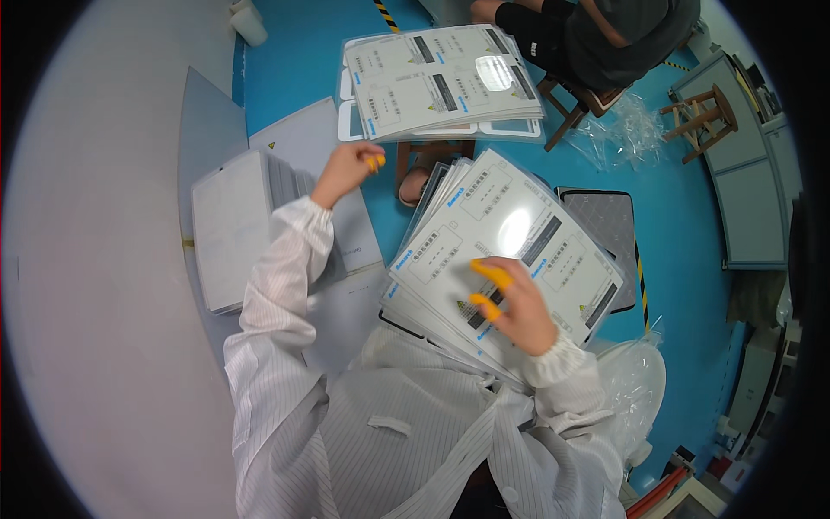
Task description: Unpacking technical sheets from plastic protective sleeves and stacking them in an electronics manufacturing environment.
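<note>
A stack of printed white panel sheets (458,216) with clear glossy edges lies slanted in front of me. My right hand (519,311) is over this stack, its yellow-covered thumb and forefinger spread apart; whether they touch the top sheet I cannot tell. My left hand (350,171) is raised at the left, just below the near left corner of a second stack of printed sheets (406,86). Its fingers are bent together, with yellow covers on the tips. Anything small between them cannot be made out.
At the left stands a thick pile of pale sheets (229,233) beside grey boards (350,225). A dark-edged grey panel (605,225) lies right of the near stack. Across from me sits a person (605,43). Crumpled clear plastic (627,130) and a wooden stool (705,121) are farther right.
</note>
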Available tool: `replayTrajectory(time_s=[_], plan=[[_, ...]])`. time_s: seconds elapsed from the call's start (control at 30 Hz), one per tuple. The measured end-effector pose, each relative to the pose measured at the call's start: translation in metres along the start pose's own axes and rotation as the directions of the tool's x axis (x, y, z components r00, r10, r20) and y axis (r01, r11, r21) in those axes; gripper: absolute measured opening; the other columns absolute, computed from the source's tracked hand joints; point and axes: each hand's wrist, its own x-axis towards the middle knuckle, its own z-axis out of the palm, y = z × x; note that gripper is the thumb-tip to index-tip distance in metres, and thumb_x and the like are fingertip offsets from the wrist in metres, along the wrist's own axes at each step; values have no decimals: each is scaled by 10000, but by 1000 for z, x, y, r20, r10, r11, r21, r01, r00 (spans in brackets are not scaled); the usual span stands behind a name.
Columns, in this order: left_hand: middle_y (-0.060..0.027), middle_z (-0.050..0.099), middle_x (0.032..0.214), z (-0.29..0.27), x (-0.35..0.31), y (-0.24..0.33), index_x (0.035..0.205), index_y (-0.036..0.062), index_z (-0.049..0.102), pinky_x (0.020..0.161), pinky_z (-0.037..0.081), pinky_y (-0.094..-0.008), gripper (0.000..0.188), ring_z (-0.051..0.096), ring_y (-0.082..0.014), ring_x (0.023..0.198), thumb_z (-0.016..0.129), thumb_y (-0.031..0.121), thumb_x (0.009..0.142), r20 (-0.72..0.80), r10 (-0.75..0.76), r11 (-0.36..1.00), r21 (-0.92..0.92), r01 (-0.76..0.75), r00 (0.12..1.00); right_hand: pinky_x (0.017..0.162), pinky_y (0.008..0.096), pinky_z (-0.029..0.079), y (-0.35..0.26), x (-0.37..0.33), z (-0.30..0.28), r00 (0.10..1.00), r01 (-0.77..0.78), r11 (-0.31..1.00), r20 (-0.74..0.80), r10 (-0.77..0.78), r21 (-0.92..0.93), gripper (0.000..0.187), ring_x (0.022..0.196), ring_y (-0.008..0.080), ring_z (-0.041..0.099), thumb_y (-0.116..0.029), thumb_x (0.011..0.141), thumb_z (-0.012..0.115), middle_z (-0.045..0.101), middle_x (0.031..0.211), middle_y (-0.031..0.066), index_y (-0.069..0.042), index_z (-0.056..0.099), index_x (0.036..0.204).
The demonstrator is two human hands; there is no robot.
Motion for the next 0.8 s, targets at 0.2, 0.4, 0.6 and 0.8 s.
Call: replayTrajectory(time_s=[0.2,0.4,0.6,0.8], plan=[[-146,632,704,29,-122,18,929,6,653,621,468,-277,208,594,-218,613,571,80,753,298,-76,978,210,12,951,891,336,407,35,30,84,995,103,990,-6,-103,98,380,1018,283,496,0,687,641,496,1104,121,-3,544,1055],[-169,634,745,34,-151,43,940,16,650,635,493,-316,217,631,-269,678,590,50,735,153,87,934,331,-134,984,809,316,444,46,34,95,986,63,993,-159,-46,100,309,969,273,518,13,678,642,523,1036,111,-1,562,977],[-76,655,737,30,-141,55,1027,19,620,594,471,-209,299,603,-101,629,600,-48,736,243,-128,992,35,123,962,719,321,446,23,44,117,993,33,999,-114,-30,20,365,851,269,510,-83,592,763,499,902,98,-25,568,895],[-40,631,699,32,-142,48,1022,15,622,574,456,-180,312,577,-55,624,580,-80,728,249,-121,992,13,122,961,659,333,440,37,44,127,985,-124,991,-116,129,47,310,764,263,507,-72,584,768,487,829,105,13,569,806]])
